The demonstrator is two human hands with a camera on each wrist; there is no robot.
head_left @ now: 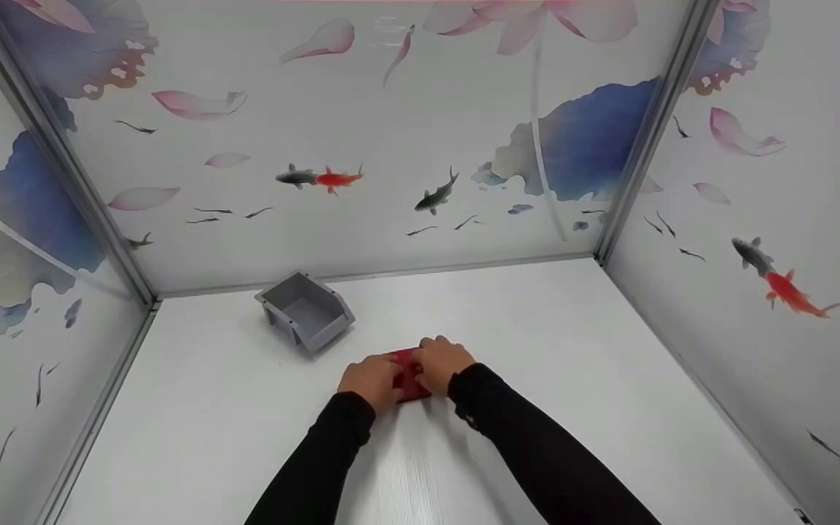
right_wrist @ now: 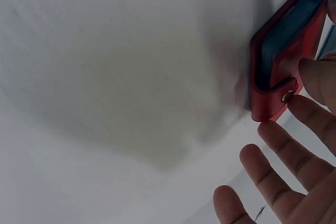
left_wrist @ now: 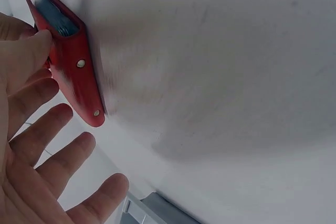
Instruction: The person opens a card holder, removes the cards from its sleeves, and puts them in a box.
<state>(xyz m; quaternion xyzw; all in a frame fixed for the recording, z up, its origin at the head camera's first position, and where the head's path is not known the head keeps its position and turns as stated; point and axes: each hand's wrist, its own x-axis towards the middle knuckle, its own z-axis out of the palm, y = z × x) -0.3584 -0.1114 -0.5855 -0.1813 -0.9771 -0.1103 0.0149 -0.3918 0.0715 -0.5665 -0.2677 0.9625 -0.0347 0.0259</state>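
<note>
A small red card wallet (head_left: 407,373) lies on the white tabletop between both hands. In the left wrist view it shows two metal snaps and bluish clear sleeves inside. My left hand (head_left: 370,380) pinches its left end between thumb and index finger, the other fingers spread away. At the opposite end my right hand (head_left: 443,364) grips it by thumb and index finger, right at the snap on the strap (right_wrist: 286,96). In the right wrist view the wallet's folded covers stand partly apart, with the sleeves between them.
A grey plastic bin (head_left: 307,310) stands at the back left of the white table (head_left: 537,335), beyond the left hand. Panels printed with fish and petals rise at the back (head_left: 376,233) and along both sides, joined by metal corner posts.
</note>
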